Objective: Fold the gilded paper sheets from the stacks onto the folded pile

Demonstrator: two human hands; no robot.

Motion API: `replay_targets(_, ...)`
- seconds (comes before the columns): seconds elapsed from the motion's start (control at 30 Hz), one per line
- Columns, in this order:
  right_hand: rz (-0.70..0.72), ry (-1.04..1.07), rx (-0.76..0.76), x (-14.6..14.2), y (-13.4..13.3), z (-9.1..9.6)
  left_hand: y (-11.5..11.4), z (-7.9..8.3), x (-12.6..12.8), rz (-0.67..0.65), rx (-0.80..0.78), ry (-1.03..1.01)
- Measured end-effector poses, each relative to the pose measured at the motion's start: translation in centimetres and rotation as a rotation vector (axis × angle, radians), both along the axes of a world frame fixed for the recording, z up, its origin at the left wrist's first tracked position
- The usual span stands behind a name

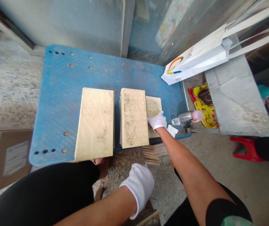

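Three stacks of beige tiles lie on a blue platform (61,94): a wide left stack (95,124), a taller middle stack (134,117) and a low right stack (153,108). My right hand (157,121), in a white glove, rests on the right stack at the edge of the middle one, fingers curled on the tiles. My left hand (140,185), also gloved, hangs over the ground below the platform with fingers bent down; what it holds, if anything, is hidden. More tiles (154,153) are stacked on the ground under the platform's near edge.
A white paper bag (200,58) leans at the right. A clear bottle with a pink cap (187,117) lies beside the platform. A grey slab (236,94), a red stool (247,147), a cardboard box (9,157) at left, and metal walls behind.
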State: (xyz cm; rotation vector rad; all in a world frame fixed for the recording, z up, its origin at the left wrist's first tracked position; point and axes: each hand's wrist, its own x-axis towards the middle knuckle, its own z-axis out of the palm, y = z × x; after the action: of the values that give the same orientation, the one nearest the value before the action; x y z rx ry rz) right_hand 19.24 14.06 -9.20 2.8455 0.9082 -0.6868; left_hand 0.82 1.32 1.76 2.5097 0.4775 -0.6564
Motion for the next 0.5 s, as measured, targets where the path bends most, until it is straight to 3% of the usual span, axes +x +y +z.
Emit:
replay_targets(0.27, -0.008, -0.002, 0.004, -0.3, 0.2, -0.9, 0.7, 0.7, 0.2, -0.023, -0.046, 0.068)
replay_targets(0.5, 0.021, -0.029, 0.072, -0.2, -0.4, -1.5, 0.5, 0.4, 0.1, -0.027, -0.043, 0.049)
